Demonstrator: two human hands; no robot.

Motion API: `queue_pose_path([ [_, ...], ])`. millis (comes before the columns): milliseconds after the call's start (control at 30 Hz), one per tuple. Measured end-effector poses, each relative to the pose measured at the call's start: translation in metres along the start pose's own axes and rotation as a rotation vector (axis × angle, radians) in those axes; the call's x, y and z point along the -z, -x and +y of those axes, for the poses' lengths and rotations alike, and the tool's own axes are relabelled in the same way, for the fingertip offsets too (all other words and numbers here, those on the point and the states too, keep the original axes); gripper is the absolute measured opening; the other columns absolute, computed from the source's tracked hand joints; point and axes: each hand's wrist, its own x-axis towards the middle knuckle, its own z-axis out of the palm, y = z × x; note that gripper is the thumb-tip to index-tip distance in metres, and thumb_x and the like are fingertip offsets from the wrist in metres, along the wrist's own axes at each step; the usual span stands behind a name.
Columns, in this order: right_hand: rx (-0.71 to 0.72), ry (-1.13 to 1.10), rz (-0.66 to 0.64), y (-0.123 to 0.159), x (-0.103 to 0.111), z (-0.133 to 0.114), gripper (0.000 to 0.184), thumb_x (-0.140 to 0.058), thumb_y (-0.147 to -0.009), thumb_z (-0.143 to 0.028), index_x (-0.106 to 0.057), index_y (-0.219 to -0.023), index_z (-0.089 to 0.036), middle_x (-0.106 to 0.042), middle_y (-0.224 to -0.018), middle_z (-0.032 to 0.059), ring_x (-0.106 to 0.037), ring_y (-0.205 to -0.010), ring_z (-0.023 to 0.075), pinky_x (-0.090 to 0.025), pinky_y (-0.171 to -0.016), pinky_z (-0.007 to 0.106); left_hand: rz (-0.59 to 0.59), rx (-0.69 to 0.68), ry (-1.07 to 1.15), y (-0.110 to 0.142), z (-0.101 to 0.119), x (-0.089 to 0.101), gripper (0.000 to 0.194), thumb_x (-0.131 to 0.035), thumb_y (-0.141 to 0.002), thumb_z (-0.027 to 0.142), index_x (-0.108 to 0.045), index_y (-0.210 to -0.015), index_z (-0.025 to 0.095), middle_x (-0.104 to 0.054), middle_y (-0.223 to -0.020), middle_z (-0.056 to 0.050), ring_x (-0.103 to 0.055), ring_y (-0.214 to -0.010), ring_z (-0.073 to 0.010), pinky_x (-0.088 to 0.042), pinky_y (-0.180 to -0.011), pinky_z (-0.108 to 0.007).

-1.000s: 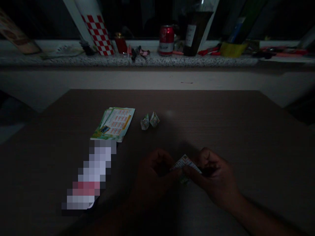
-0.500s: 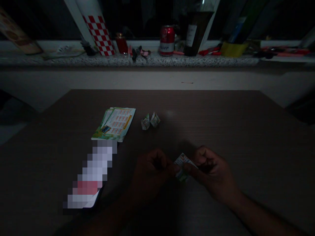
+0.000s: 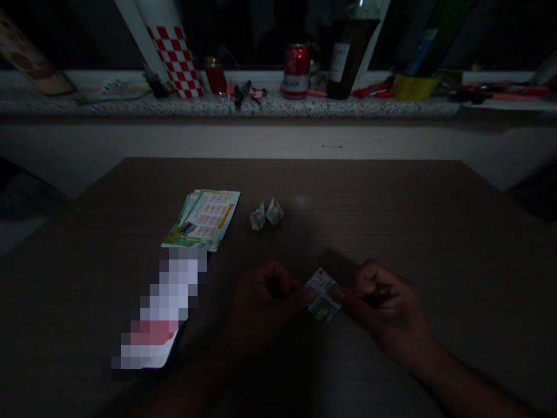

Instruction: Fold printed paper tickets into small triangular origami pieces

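Observation:
A small folded paper square (image 3: pixel 323 296), printed in green and white, is held corner-up above the table. My left hand (image 3: pixel 270 302) pinches its left corner between thumb and fingers. On the opposite corner, the thumb and fingers of my right hand (image 3: pixel 385 310) are closed too. Beyond my left hand, two small folded paper pieces (image 3: pixel 274 212) of similar print stand close together. To their left lies a stack of printed calendar cards (image 3: pixel 209 217). A phone-like flat object (image 3: pixel 163 313) with a blurred-out bright face lies in front of the stack.
The dark wooden table (image 3: pixel 383 203) reaches back to a white wall. Above it, a granite sill (image 3: pixel 261 108) carries a red can (image 3: pixel 296 71), a dark cup (image 3: pixel 346 58), a red-and-white checkered container (image 3: pixel 176 58), a yellow item (image 3: pixel 413 87) and small clutter.
My right hand has shifted slightly right, its thumb now nearer the paper's right corner. More of the folded square's printed face shows. The other things have stayed in place.

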Motion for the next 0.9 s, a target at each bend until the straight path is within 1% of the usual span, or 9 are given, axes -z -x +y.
queue_pose_path([
  [133, -0.020, -0.041, -0.051, -0.002, 0.002, 0.004, 0.017, -0.069, -0.081, -0.032, -0.058, -0.077, -0.020, -0.055, -0.053, -0.0048, -0.045, -0.044, 0.0079, -0.035, -0.041, 0.019, 0.013, 0.017, 0.061, -0.001, -0.001, 0.001, 0.041, -0.080, -0.061, 0.018, -0.039, -0.055, 0.016, -0.058, -0.055, 0.005, -0.046, -0.048, -0.0050, -0.037, -0.045, -0.016],
  [233, -0.032, -0.046, -0.054, -0.003, 0.005, 0.010, 0.017, -0.062, -0.087, -0.037, -0.064, -0.094, -0.022, -0.066, -0.064, -0.0003, -0.057, -0.053, 0.0113, -0.045, -0.046, 0.020, 0.014, 0.057, 0.125, -0.003, -0.004, 0.003, 0.044, -0.081, -0.060, 0.020, -0.038, -0.057, 0.017, -0.055, -0.055, 0.007, -0.041, -0.044, -0.0033, -0.031, -0.041, -0.014],
  [333, -0.023, -0.084, -0.164, -0.003, 0.006, 0.013, 0.024, -0.061, -0.088, -0.034, -0.062, -0.111, -0.027, -0.072, -0.088, 0.0035, -0.068, -0.077, 0.0167, -0.055, -0.064, 0.026, -0.098, 0.159, 0.217, -0.003, -0.008, 0.003, 0.041, -0.082, -0.061, 0.020, -0.041, -0.062, 0.018, -0.052, -0.055, 0.008, -0.037, -0.042, -0.0031, -0.027, -0.039, -0.015],
  [400, 0.003, -0.105, -0.281, -0.002, 0.006, 0.014, 0.032, -0.061, -0.088, -0.030, -0.058, -0.120, -0.030, -0.071, -0.103, 0.0047, -0.068, -0.092, 0.0187, -0.056, -0.075, 0.029, -0.211, 0.246, 0.304, -0.003, -0.010, 0.002, 0.039, -0.082, -0.061, 0.018, -0.042, -0.064, 0.018, -0.051, -0.058, 0.007, -0.040, -0.045, -0.0040, -0.030, -0.043, -0.016],
  [500, 0.073, -0.076, -0.403, -0.003, 0.007, 0.013, 0.026, -0.062, -0.088, -0.027, -0.062, -0.113, -0.028, -0.067, -0.112, 0.0067, -0.064, -0.103, 0.0206, -0.053, -0.084, 0.033, -0.297, 0.359, 0.408, -0.003, -0.012, 0.001, 0.036, -0.081, -0.061, 0.017, -0.045, -0.064, 0.017, -0.049, -0.061, 0.006, -0.045, -0.051, -0.0051, -0.033, -0.048, -0.017],
  [600, 0.127, -0.046, -0.418, -0.003, 0.008, 0.011, 0.010, -0.062, -0.087, -0.024, -0.064, -0.097, -0.024, -0.066, -0.106, 0.0077, -0.063, -0.099, 0.0209, -0.052, -0.084, 0.035, -0.318, 0.423, 0.390, -0.003, -0.013, 0.002, 0.031, -0.080, -0.061, 0.022, -0.052, -0.071, 0.016, -0.050, -0.063, 0.005, -0.045, -0.051, -0.0056, -0.034, -0.048, -0.017],
  [700, 0.102, 0.009, -0.357, -0.003, 0.009, 0.010, 0.003, -0.064, -0.086, -0.023, -0.065, -0.088, -0.022, -0.068, -0.090, 0.0050, -0.065, -0.085, 0.0177, -0.053, -0.074, 0.030, -0.341, 0.368, 0.250, -0.003, -0.016, 0.003, 0.024, -0.076, -0.067, 0.025, -0.056, -0.075, 0.016, -0.052, -0.064, 0.005, -0.047, -0.051, -0.0061, -0.037, -0.049, -0.018],
  [767, 0.061, 0.056, -0.311, -0.003, 0.009, 0.009, 0.005, -0.064, -0.085, -0.024, -0.067, -0.088, -0.021, -0.068, -0.081, 0.0027, -0.064, -0.075, 0.0153, -0.052, -0.067, 0.026, -0.318, 0.249, 0.111, -0.002, -0.015, 0.002, 0.022, -0.076, -0.068, 0.022, -0.056, -0.076, 0.016, -0.055, -0.067, 0.004, -0.051, -0.055, -0.0073, -0.041, -0.053, -0.018],
  [900, 0.018, 0.108, -0.270, -0.004, 0.009, 0.010, 0.018, -0.062, -0.086, -0.027, -0.070, -0.101, -0.022, -0.071, -0.079, 0.0021, -0.066, -0.070, 0.0145, -0.053, -0.061, 0.025, -0.211, -0.038, -0.207, 0.003, -0.006, 0.002, 0.021, -0.073, -0.070, 0.017, -0.062, -0.088, 0.019, -0.066, -0.081, -0.002, -0.062, -0.073, -0.0149, -0.048, -0.064, -0.023],
])
